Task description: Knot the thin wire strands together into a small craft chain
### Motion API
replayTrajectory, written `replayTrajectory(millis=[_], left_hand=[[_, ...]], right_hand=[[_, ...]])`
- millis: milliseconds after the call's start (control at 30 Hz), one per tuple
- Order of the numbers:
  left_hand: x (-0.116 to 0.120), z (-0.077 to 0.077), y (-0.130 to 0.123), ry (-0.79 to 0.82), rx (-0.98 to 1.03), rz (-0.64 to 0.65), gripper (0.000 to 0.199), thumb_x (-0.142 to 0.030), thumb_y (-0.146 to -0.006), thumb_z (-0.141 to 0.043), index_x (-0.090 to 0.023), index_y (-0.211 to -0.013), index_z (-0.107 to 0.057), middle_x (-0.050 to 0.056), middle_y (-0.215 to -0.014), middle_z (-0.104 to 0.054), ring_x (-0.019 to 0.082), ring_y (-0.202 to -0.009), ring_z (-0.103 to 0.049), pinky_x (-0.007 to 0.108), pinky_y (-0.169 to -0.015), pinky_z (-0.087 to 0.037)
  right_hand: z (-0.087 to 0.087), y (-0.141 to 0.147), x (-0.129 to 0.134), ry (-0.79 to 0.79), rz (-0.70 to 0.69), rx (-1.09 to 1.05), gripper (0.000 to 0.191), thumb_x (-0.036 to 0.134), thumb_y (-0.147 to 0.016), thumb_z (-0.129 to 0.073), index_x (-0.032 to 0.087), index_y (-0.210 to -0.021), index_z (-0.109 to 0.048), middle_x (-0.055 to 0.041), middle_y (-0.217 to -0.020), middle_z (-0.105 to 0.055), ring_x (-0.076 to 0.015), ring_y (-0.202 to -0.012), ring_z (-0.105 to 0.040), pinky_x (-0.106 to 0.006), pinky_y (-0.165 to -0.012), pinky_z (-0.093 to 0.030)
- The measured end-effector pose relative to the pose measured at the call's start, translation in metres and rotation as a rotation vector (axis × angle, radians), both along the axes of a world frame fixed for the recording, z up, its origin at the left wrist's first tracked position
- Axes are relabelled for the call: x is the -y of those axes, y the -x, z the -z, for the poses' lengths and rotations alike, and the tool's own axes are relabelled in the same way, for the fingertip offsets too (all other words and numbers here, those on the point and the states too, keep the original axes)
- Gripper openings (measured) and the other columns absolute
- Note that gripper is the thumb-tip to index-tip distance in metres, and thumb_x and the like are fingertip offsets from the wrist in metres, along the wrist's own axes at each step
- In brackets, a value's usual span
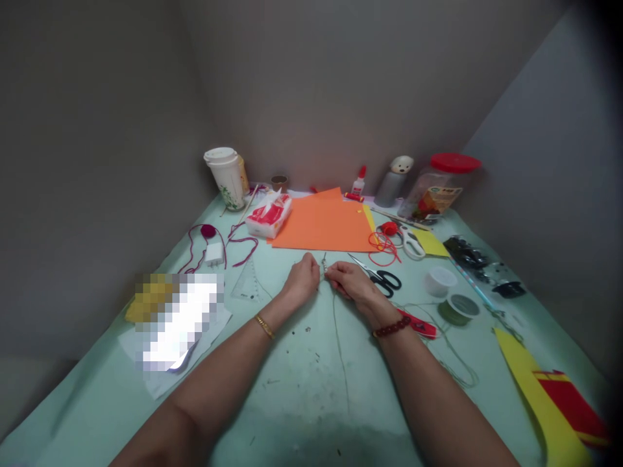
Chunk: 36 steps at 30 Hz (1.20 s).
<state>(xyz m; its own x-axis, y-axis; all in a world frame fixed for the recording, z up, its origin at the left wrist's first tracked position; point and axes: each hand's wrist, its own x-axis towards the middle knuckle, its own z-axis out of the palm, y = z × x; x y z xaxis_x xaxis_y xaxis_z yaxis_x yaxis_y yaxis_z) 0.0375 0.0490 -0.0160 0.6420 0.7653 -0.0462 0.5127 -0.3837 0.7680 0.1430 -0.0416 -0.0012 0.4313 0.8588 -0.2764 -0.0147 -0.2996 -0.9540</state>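
Observation:
My left hand point(302, 277) and my right hand point(351, 281) meet above the middle of the table, fingers closed in pinches. Between them is a small knotted piece of thin cord point(326, 264), pale and partly hidden by my fingertips. A thin green string point(339, 340) trails from there down toward me over the tabletop. Black-handled scissors point(384, 280) lie just beyond my right hand, partly behind it. To the left of my left hand lies a clear triangle ruler point(247, 283). Fine detail of the knotted piece is too small to make out.
Orange sheets point(321, 224) lie at the back beside a tissue pack point(269, 215). A white cup point(226, 178) stands back left, a red-lidded jar point(438, 188) back right. At right are a spool of green cord point(458, 310) and a small white tub point(440, 281). A blurred-out bright object point(182, 318) lies left.

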Motion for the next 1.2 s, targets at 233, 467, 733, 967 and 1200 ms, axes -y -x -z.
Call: replayTrajectory(millis=[233,467,733,967,1200], left_hand=[[0.000,-0.001,0.001,0.033,-0.052,0.026,0.009,-0.023,-0.082,-0.040,-0.020,-0.076,-0.045,0.001,-0.060,-0.056,0.015,-0.058,-0.049,0.024,-0.057,-0.032],[0.005,-0.001,0.004,0.003,-0.011,0.036,0.009,-0.022,-0.084,-0.038,-0.019,-0.080,-0.046,0.000,-0.058,-0.055,0.014,-0.051,-0.048,0.024,-0.056,-0.033],[0.004,-0.004,0.009,-0.123,-0.040,0.057,0.012,-0.025,-0.085,-0.040,-0.019,-0.083,-0.050,0.003,-0.067,-0.059,0.015,-0.060,-0.053,0.024,-0.059,-0.035],[0.011,-0.004,0.008,-0.198,-0.074,0.078,0.012,-0.024,-0.085,-0.040,-0.019,-0.083,-0.051,0.004,-0.071,-0.060,0.018,-0.067,-0.055,0.026,-0.059,-0.034],[0.001,-0.009,0.013,-0.165,-0.012,0.066,0.012,-0.025,-0.084,-0.041,-0.019,-0.079,-0.051,0.002,-0.069,-0.060,0.015,-0.065,-0.052,0.025,-0.059,-0.032]], right_hand=[[0.002,0.001,-0.001,0.022,0.000,-0.019,0.021,0.031,-0.070,-0.057,0.019,-0.060,-0.044,0.0077,-0.046,-0.034,-0.0046,-0.038,-0.024,-0.021,-0.037,-0.014],[0.006,0.002,-0.002,0.036,0.042,0.055,0.017,0.031,-0.066,-0.058,0.018,-0.065,-0.047,0.0083,-0.048,-0.034,-0.0045,-0.042,-0.025,-0.020,-0.039,-0.014],[0.005,-0.001,0.000,0.033,0.032,0.044,0.019,0.033,-0.065,-0.059,0.019,-0.065,-0.045,0.0086,-0.047,-0.033,-0.0045,-0.041,-0.024,-0.021,-0.040,-0.014],[0.004,0.001,0.000,0.052,0.049,0.007,0.018,0.030,-0.063,-0.059,0.019,-0.069,-0.046,0.0089,-0.049,-0.034,-0.0042,-0.041,-0.024,-0.021,-0.039,-0.013],[0.009,-0.002,0.000,0.045,0.053,0.051,0.015,0.027,-0.063,-0.056,0.019,-0.066,-0.045,0.0092,-0.047,-0.033,-0.0047,-0.041,-0.024,-0.021,-0.041,-0.015]])
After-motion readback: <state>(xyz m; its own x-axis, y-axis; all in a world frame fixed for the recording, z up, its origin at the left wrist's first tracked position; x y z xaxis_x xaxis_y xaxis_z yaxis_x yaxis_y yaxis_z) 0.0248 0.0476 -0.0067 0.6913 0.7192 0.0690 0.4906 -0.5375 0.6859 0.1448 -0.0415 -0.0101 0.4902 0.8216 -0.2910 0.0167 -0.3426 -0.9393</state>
